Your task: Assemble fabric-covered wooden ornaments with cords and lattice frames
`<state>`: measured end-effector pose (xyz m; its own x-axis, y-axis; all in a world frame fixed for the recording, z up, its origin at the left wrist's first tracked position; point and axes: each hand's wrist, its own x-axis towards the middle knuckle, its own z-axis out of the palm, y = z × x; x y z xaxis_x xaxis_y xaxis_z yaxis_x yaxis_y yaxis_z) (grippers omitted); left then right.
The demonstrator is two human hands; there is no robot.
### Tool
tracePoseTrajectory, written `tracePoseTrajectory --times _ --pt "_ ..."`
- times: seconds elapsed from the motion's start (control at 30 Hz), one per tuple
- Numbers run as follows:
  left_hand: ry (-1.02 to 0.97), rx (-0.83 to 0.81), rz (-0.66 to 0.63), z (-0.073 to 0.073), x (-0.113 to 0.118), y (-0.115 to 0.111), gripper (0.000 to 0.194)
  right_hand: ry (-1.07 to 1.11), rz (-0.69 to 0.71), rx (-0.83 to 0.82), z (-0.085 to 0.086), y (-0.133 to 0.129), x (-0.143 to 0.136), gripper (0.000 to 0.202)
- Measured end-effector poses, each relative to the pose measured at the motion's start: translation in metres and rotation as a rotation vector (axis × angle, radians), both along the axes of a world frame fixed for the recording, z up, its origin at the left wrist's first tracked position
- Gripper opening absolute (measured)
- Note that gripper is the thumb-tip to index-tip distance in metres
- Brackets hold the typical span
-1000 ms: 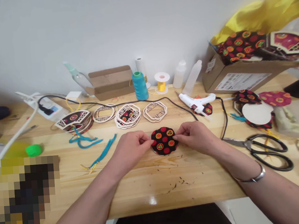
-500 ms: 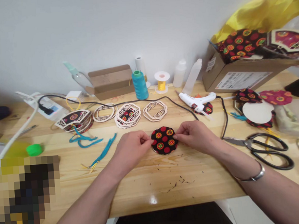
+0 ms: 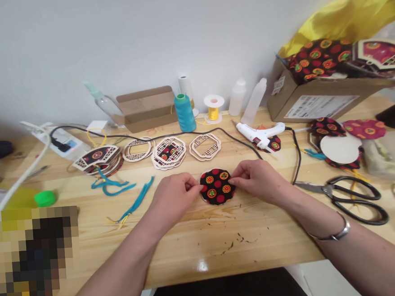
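Between my hands is a round disc (image 3: 218, 186) of black cloth with red dots and orange flowers, its face turned up. My left hand (image 3: 180, 192) pinches its left edge between thumb and fingers. The right edge is pinched by my right hand (image 3: 254, 180) in the same way. Just beyond the disc lie pale lattice frames, one empty inside (image 3: 205, 146) and a stack (image 3: 169, 153) with patterned cloth showing through. A white glue gun (image 3: 260, 134) rests beyond my right hand, on a bit of the same cloth.
Black-handled scissors (image 3: 343, 196) lie to the right, near a white disc (image 3: 341, 148). Blue tassels (image 3: 136, 199) are at the left. A blue thread cone (image 3: 184, 113), yellow spool (image 3: 213, 108), bottles and a cardboard box (image 3: 316, 99) line the wall. A black cable (image 3: 216, 129) crosses the table (image 3: 178, 257).
The cloth disc has tilted very slightly between my fingers. Both hands keep their grip and place.
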<state>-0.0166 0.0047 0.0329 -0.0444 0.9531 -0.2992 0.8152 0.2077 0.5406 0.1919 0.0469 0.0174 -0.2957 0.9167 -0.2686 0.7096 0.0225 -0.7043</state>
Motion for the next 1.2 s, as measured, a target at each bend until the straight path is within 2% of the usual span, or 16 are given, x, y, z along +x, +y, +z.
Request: tracePoseTrajectory --times 0.2,0.27,0.33,0.37,0.43,0.53,0.6,0.67,0.77,0.9,0.97,1.07,1.2 --pt "0.018 0.016 0.023 0.001 -0.003 0.001 0.023 0.05 -0.019 0.036 0.001 0.0 0.002 0.019" --pt "0.04 0.086 0.05 0.0 -0.003 0.0 0.024 0.077 -0.063 0.109 0.001 0.001 0.002 0.019" --pt "0.05 0.225 0.037 -0.001 -0.003 -0.002 0.023 0.117 -0.079 0.201 0.002 0.0 0.003 0.015" --pt "0.035 0.308 -0.007 -0.002 -0.002 -0.003 0.021 0.141 -0.06 0.245 0.003 0.0 0.004 0.013" --pt "-0.028 0.456 -0.176 -0.004 0.0 -0.006 0.016 0.185 0.041 0.319 0.004 -0.001 0.005 0.009" --pt "-0.077 0.544 -0.449 -0.009 0.002 -0.008 0.014 0.235 0.233 0.386 0.008 -0.004 0.005 0.013" --pt "-0.046 0.554 -0.496 -0.011 0.003 -0.009 0.013 0.252 0.315 0.4 0.01 -0.005 0.005 0.016" --pt "-0.011 0.563 -0.432 -0.013 0.004 -0.009 0.011 0.245 0.327 0.407 0.01 -0.005 0.006 0.016" --pt "0.008 0.522 -0.281 -0.012 0.004 -0.01 0.035 0.19 0.297 0.391 0.011 -0.004 0.009 0.015" --pt "-0.052 0.358 -0.223 -0.012 0.004 -0.01 0.081 0.119 0.418 0.312 0.012 -0.001 0.014 0.079" --pt "-0.078 0.297 -0.246 -0.014 0.005 -0.011 0.097 0.106 0.486 0.307 0.012 -0.001 0.014 0.093" --pt "-0.076 0.266 -0.273 -0.017 0.006 -0.011 0.111 0.102 0.525 0.324 0.01 0.0 0.014 0.096" --pt "-0.044 0.259 -0.275 -0.017 0.007 -0.01 0.111 0.106 0.535 0.315 0.007 -0.001 0.012 0.092"
